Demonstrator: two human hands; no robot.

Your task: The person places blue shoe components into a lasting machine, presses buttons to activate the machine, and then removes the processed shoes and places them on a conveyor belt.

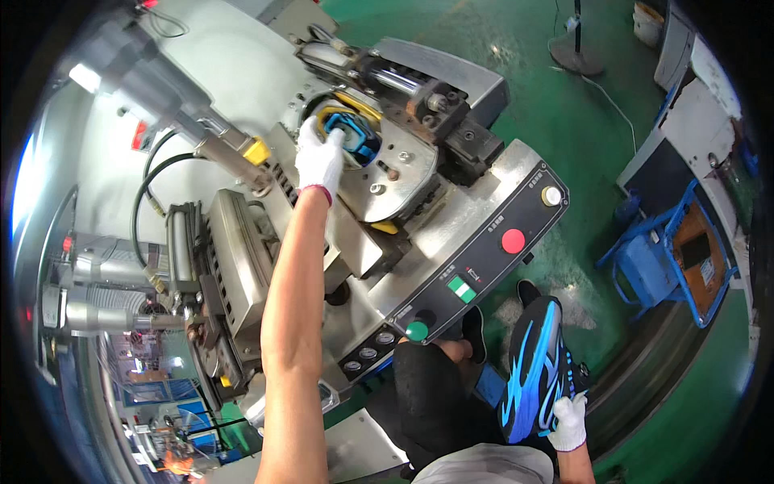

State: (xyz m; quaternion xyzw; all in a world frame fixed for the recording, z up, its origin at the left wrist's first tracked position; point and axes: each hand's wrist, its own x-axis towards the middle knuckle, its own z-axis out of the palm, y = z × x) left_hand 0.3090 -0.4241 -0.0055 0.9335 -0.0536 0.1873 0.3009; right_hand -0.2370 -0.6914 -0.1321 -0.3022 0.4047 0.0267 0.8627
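Note:
My left hand (320, 157), in a white knit glove, reaches into the metal machine on the left. Its fingers close on the near left edge of a blue and black shoe upper (364, 150), which sits in the machine's round opening against a yellow pad (359, 105). Part of that upper is hidden by the hand and the clamp. Low on the right, my right hand (569, 421), gloved too, grips one end of another black shoe upper (532, 363) with bright blue streaks, held beside my leg.
On the machine's front, a black control panel (492, 250) carries a red button (513, 241), a green knob (417, 331) and a white button (551, 196). Metal cylinders (145, 81) and hoses stand at the left. A blue stool (645, 266) is on the green floor at the right.

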